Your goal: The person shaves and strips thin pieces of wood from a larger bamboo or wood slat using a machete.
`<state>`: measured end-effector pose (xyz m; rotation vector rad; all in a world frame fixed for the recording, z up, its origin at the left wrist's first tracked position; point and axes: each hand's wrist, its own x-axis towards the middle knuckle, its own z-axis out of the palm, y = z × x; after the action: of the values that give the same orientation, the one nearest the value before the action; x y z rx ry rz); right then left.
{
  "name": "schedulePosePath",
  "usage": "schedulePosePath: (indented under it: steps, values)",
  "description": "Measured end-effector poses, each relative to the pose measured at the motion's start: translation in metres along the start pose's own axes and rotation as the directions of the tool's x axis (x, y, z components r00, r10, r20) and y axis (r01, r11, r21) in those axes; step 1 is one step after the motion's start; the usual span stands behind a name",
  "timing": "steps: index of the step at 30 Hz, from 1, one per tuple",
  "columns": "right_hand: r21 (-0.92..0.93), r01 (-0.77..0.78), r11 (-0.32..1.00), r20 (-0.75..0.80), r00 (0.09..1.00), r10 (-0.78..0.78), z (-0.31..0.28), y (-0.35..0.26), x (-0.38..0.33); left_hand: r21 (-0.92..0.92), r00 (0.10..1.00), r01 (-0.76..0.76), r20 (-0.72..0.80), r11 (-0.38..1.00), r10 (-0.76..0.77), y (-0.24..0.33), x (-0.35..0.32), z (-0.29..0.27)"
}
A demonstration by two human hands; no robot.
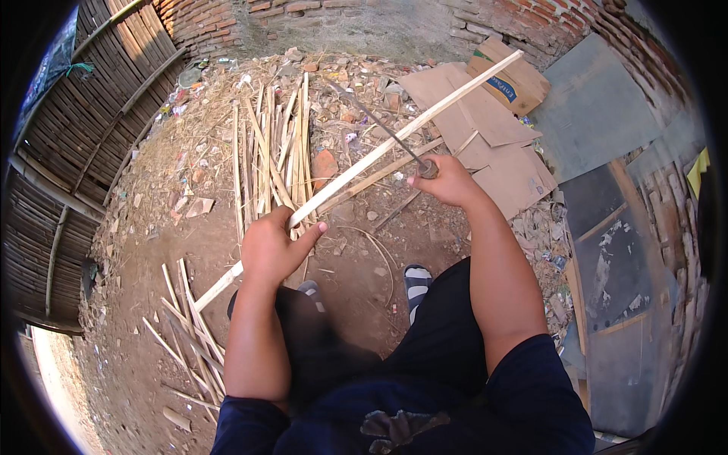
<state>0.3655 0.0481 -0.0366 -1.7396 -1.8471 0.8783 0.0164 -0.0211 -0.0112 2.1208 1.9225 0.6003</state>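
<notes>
My left hand (269, 249) is wrapped round a long pale strip of split bamboo or wood (447, 101), thumb stretched out along it. The strip runs slantwise from beside my left knee up to the far right. In my right hand (449, 182) is the handle of a long, thin-bladed knife (364, 110), which points away to the far left. Its dark blade crosses the strip; whether the two touch I cannot tell. A pile of similar strips (262, 144) lies on the ground beyond my left hand. More cut strips (193, 341) lie to the left of my legs.
Flattened cardboard (466, 114) and a cardboard box (506, 80) lie at the far right, beside grey sheets (595, 106) and a dark panel (618, 258). A brick wall (326, 26) stands at the back, a bamboo fence (83, 129) on the left. Rubble and straw litter the ground.
</notes>
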Motion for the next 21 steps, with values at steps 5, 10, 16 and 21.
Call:
schedulePosePath:
  steps: [5, 10, 16, 21]
  values:
    - [-0.024, 0.021, 0.999, -0.044, 0.999, -0.022, -0.010, -0.016, -0.010, -0.077, 0.998, 0.069, -0.009, 0.995, -0.070, -0.008, -0.001, -0.005]
    - [0.194, 0.107, 0.975, -0.149, 0.986, -0.078, -0.013, 0.010, -0.015, -0.093, 0.996, 0.086, -0.018, 0.992, -0.088, -0.002, 0.001, -0.006]
    - [0.729, 0.198, 0.655, -0.207, 0.976, -0.065, -0.020, 0.010, -0.020, -0.068, 0.999, 0.007, -0.046, 0.998, -0.010, -0.005, -0.001, 0.000]
    - [0.744, 0.240, 0.623, -0.291, 0.956, -0.021, -0.022, 0.004, -0.021, 0.000, 0.999, -0.033, -0.033, 0.999, 0.033, -0.003, -0.001, -0.001]
